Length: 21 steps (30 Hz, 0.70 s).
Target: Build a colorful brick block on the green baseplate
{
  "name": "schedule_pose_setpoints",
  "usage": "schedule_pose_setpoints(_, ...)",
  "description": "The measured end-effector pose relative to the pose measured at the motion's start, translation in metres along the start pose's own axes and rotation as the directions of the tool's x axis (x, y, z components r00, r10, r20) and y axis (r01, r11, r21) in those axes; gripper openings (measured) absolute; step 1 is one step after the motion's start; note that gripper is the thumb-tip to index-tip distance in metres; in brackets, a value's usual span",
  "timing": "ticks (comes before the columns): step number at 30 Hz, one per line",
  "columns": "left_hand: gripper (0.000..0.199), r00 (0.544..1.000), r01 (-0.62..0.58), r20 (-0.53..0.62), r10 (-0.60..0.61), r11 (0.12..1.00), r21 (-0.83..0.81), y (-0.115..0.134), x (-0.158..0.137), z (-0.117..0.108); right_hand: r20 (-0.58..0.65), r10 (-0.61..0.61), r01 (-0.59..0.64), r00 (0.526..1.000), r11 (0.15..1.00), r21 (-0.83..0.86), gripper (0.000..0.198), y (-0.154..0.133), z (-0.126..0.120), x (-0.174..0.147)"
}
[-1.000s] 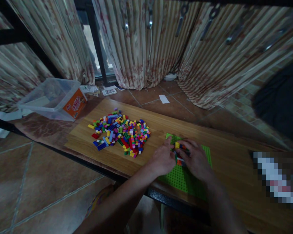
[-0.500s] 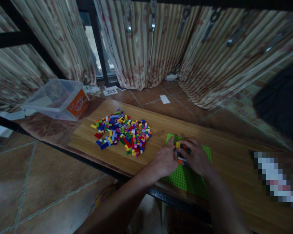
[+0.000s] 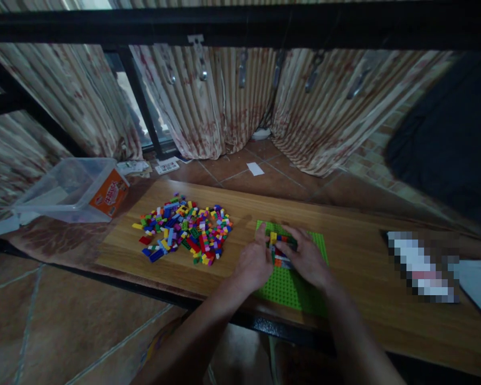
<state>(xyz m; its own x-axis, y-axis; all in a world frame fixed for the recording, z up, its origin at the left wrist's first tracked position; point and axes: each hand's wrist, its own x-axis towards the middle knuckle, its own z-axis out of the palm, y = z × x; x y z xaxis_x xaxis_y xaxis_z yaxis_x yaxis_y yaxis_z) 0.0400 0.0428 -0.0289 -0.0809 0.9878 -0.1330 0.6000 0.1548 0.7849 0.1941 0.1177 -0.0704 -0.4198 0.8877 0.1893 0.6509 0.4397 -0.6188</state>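
A green studded baseplate [image 3: 284, 287] lies on the wooden board, with a small build of toy building bricks [image 3: 281, 261] in several colours on it. My left hand [image 3: 253, 262] is closed against the left side of this build, its index finger pointing toward the far edge of the plate. From the right, my right hand [image 3: 307, 256] curls over the build with thumb and fingers on the bricks. A yellow brick [image 3: 273, 237] shows between the two hands. The fingertips and part of the build are hidden.
Loose bricks [image 3: 184, 230] are heaped on the wooden board [image 3: 144, 267], left of the baseplate. A clear plastic box [image 3: 64, 200] with an orange label stands at the far left. A blurred-out flat object [image 3: 420, 270] lies on the right. Metal clips hang from a dark bar [image 3: 240, 27].
The camera view has shifted, so the whole scene sits further left and the dark bar shows above. Both hands stay at the brick build with little visible change in pose.
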Motion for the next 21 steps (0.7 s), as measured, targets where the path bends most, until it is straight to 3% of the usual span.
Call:
schedule_pose_setpoints(6,0.049,0.993,-0.107,-0.033,0.114,0.98,0.17,-0.008,0.001,0.01,-0.192,0.152,-0.134,0.97,0.986,0.102,0.037,0.008,-0.015,0.001)
schedule_pose_setpoints(10,0.049,0.981,-0.171,-0.045,0.187,0.954,0.245,-0.014,0.001,0.017,-0.217,0.194,-0.164,0.957,0.975,0.146,0.036,0.004,-0.02,0.003)
schedule_pose_setpoints(16,0.057,0.978,-0.186,-0.046,0.202,0.952,0.244,-0.016,0.001,0.021,-0.178,0.148,-0.127,0.973,0.984,0.127,0.033,-0.006,-0.014,0.003)
schedule_pose_setpoints(21,0.054,0.977,-0.19,-0.049,0.206,0.956,0.225,-0.016,0.001,0.021,-0.156,0.033,-0.019,0.987,0.995,0.093,0.026,-0.015,-0.004,0.002)
